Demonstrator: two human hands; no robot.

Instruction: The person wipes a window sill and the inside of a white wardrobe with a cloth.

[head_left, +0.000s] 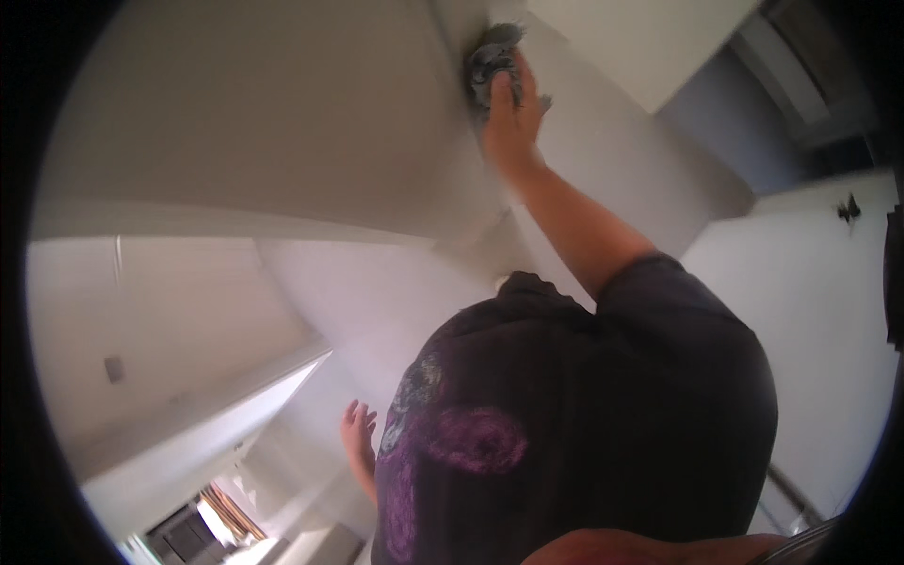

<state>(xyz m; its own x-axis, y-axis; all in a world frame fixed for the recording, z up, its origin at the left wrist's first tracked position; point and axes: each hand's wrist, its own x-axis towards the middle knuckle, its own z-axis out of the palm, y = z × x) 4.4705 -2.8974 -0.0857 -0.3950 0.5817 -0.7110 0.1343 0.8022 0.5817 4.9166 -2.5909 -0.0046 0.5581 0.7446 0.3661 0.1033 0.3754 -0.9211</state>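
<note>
My right hand [512, 116] is at the top of the view with the arm stretched out, its fingers and thumb closed on a bunched grey cloth [494, 67]. The cloth lies against a pale surface, close beside the edge of a large beige panel [268, 120]. My left hand [359, 424] is low beside my torso at the left, fingers slightly bent and apart, with nothing seen in it. Part of its forearm is hidden by my dark shirt [621, 424], which bears a purple print.
Pale walls surround me. A small grey plate [114, 369] is on the left wall. At the lower left are a dark panelled piece [187, 537] and a striped curtain [233, 512]. A small dark ornament [849, 208] is on the white surface at the right.
</note>
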